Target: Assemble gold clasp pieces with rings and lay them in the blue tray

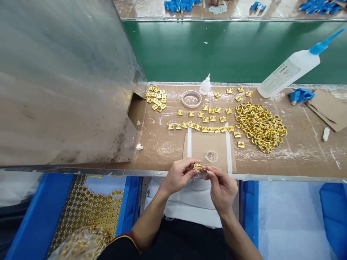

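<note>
Between the fingertips of my left hand is a small gold square piece, held above the table's front edge. My right hand pinches a thin stick, its tip pointed at the gold piece; whether they touch I cannot tell. Just beyond my hands, a small clear round cup sits on a cardboard pad fixed with white tape strips. Similar gold square pieces lie in loose rows behind the pad. To the right is a heap of gold rings.
A metal panel stands at the left. A tape roll, a small white bottle and a large blue-tipped bottle stand at the back, before a green belt. Blue crates flank my lap, the left one holding gold parts.
</note>
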Action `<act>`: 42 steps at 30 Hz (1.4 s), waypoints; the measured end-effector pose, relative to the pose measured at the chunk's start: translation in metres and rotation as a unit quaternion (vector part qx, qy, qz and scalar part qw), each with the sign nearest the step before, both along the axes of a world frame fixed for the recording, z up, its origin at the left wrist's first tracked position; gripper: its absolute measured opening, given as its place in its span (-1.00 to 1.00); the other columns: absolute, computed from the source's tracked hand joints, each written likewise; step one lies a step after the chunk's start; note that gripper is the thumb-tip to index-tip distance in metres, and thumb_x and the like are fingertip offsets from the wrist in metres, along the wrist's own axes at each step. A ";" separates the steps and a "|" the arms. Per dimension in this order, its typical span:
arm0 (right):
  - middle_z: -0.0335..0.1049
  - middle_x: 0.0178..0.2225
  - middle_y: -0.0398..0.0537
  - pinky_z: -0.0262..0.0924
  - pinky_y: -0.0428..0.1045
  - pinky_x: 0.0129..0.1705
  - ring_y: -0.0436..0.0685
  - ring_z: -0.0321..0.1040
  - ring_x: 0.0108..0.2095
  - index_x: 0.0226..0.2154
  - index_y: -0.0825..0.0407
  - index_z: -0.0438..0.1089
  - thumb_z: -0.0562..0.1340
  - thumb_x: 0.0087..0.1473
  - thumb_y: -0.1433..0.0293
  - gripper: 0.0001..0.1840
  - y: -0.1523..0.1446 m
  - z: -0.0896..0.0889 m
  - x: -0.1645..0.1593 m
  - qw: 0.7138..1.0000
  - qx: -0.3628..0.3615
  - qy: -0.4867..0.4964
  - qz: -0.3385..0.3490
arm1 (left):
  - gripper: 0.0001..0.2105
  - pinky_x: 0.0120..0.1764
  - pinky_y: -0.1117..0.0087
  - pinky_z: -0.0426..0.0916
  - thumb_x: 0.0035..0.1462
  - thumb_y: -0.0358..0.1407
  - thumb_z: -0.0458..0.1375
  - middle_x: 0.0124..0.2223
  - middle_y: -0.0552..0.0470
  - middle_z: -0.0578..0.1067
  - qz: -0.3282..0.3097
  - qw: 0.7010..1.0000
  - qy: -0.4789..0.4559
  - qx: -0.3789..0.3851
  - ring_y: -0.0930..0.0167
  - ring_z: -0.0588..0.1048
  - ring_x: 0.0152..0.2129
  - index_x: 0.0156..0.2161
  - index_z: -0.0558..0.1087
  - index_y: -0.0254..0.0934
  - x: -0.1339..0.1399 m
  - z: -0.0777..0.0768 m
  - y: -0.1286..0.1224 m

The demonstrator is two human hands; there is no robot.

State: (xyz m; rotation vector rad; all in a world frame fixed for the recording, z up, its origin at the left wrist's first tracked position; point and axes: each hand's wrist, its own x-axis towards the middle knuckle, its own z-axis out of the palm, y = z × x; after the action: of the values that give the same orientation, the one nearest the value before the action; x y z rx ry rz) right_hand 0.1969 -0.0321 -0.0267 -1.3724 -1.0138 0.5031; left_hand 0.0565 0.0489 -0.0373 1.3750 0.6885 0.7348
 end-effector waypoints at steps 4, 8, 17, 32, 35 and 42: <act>0.67 -0.31 -0.07 0.50 -0.04 -0.48 0.07 0.55 -0.52 -0.23 -0.05 0.61 0.31 0.24 0.46 -0.86 -0.001 0.001 -0.001 1.000 -0.003 0.000 0.000 | -0.79 -0.50 0.49 0.47 0.22 -0.28 0.24 -0.39 0.07 0.45 -0.003 1.000 0.012 0.000 0.50 0.45 -0.57 -0.07 0.54 -0.32 0.000 0.001 0.000; 0.67 -0.31 -0.08 0.50 -0.05 -0.48 0.06 0.54 -0.53 -0.22 -0.06 0.60 0.30 0.24 0.46 -0.85 -0.001 0.001 -0.001 1.000 0.000 0.009 0.002 | -0.78 -0.49 0.48 0.47 0.24 -0.28 0.23 -0.37 0.05 0.47 -0.003 1.000 0.013 0.008 0.49 0.45 -0.56 -0.06 0.55 -0.31 -0.001 0.001 0.000; 0.67 -0.31 -0.12 0.45 -0.11 -0.56 0.01 0.51 -0.57 -0.23 -0.09 0.60 0.30 0.25 0.46 -0.84 0.003 0.008 0.003 1.000 0.001 -0.007 0.016 | -0.73 -0.50 0.48 0.45 0.26 -0.26 0.21 -0.32 0.01 0.49 -0.020 0.999 0.023 0.030 0.49 0.46 -0.57 0.01 0.57 -0.31 -0.003 0.000 0.002; 0.66 -0.35 -0.05 0.51 -0.03 -0.39 0.16 0.62 -0.37 -0.30 -0.04 0.57 0.29 0.26 0.38 -0.88 0.010 0.018 0.019 0.993 -0.048 -0.091 0.051 | -0.67 -0.46 0.44 0.49 0.25 -0.21 0.23 -0.25 -0.07 0.56 -0.038 0.999 0.025 0.027 0.49 0.49 -0.58 0.06 0.58 -0.29 -0.003 0.003 0.004; 0.66 -0.35 -0.05 0.52 -0.01 -0.36 0.16 0.62 -0.35 -0.31 -0.04 0.57 0.28 0.26 0.39 -0.87 0.011 0.020 0.017 0.992 -0.046 -0.100 0.056 | -0.65 -0.47 0.44 0.50 0.25 -0.19 0.23 -0.19 -0.12 0.58 -0.046 0.999 0.026 0.011 0.48 0.50 -0.56 0.08 0.57 -0.28 -0.004 0.003 0.004; 0.65 -0.36 -0.07 0.52 -0.02 -0.32 0.14 0.61 -0.37 -0.31 -0.03 0.56 0.25 0.28 0.41 -0.84 0.010 0.019 0.013 0.991 -0.046 -0.111 0.053 | -0.65 -0.46 0.45 0.50 0.25 -0.22 0.23 -0.13 -0.16 0.59 -0.054 0.998 0.013 0.002 0.47 0.52 -0.54 0.08 0.57 -0.31 -0.005 0.005 0.005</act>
State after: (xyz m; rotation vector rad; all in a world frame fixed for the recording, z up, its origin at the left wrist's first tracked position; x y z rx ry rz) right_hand 0.2102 -0.0218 -0.0078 -1.4851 -1.2625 0.4871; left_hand 0.0511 0.0535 -0.0323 1.4170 0.6289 0.6332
